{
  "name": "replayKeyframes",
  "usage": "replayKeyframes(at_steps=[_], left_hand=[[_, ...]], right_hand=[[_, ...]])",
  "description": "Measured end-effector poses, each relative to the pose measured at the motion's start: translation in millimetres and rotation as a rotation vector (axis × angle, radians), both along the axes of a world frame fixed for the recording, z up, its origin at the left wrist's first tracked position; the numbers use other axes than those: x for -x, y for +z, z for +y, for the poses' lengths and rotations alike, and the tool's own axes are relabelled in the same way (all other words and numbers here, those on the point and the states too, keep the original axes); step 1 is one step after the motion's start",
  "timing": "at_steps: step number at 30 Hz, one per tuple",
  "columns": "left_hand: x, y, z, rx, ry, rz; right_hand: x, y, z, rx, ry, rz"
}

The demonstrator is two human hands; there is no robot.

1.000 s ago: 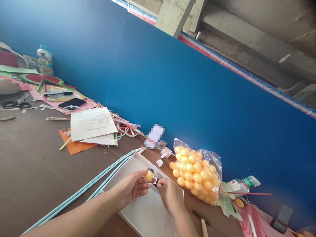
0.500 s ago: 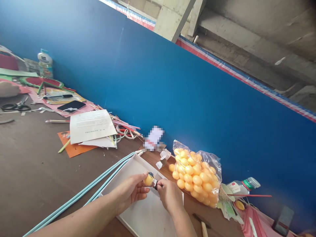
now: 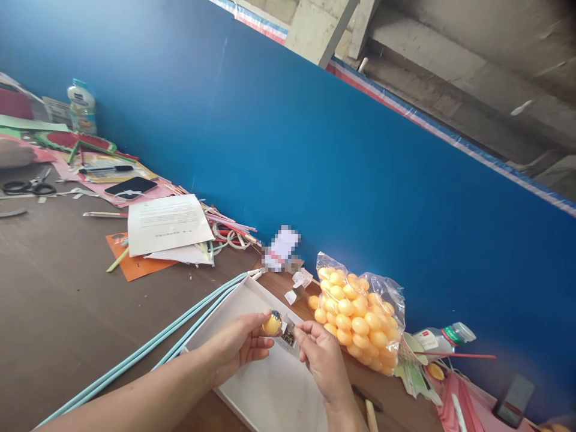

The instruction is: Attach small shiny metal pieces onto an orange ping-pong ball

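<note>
Over a shallow white box lid (image 3: 265, 396), my left hand (image 3: 240, 345) is closed on a yellow ball (image 3: 272, 324) that has shiny, dark silvery bits over its top. Right beside the ball, a small white box (image 3: 288, 335) of tiny metal pieces lies in the lid. My right hand (image 3: 317, 354) is at this small box's right side, thumb and forefinger pinched together. Whatever is between those fingertips is too small to make out.
A clear bag of orange-yellow balls (image 3: 360, 318) leans by the blue wall, with a plastic bottle (image 3: 441, 339) to its right. Light-blue tubes (image 3: 180, 324) run left of the lid. Papers (image 3: 168, 225), a phone (image 3: 130, 187) and scissors (image 3: 31, 185) lie farther left, near another person's hand (image 3: 15, 153).
My right hand has drawn back slightly to the right, uncovering the metal pieces in the small box. My left hand still grips the ball in nearly the same place.
</note>
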State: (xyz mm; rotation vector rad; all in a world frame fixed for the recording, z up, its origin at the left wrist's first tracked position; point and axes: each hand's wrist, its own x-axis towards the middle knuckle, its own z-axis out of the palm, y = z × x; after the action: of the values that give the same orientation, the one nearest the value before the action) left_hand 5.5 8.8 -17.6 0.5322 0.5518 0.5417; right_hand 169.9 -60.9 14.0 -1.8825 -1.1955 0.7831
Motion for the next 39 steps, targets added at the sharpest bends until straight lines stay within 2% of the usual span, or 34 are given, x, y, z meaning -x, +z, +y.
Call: replayKeyframes(at_steps=[4, 7, 12, 16, 22, 29, 34, 39], left_hand=[[1, 4.9, 0, 0.019, 0.005, -0.038], [2, 10.2, 0, 0.017, 0.009, -0.051], [6, 18.0, -1, -0.014, 0.001, -0.052], [5, 16.4, -3, -0.064, -0.004, -0.088], [1, 8.9, -4, -0.064, 0.006, -0.122], [4, 16.1, -6, -0.073, -0.028, -0.159], [5, 17.3, -6, -0.069, -0.046, -0.170], [3, 13.1, -6, -0.012, -0.055, -0.169]], right_hand=[[3, -6.3, -6, -0.016, 0.010, 0.217], [4, -10.0, -9, -0.036, 0.009, 0.278], [9, -9.1, -11, -0.033, 0.020, 0.231], [16, -8.3, -11, -0.028, 0.062, 0.120], [20, -9.7, -10, -0.058, 0.090, 0.180], [22, -11.9, -9, -0.146, 0.008, 0.300], [23, -12.3, -11, -0.168, 0.004, 0.188], [22, -16.4, -14, -0.223, -0.012, -0.056]])
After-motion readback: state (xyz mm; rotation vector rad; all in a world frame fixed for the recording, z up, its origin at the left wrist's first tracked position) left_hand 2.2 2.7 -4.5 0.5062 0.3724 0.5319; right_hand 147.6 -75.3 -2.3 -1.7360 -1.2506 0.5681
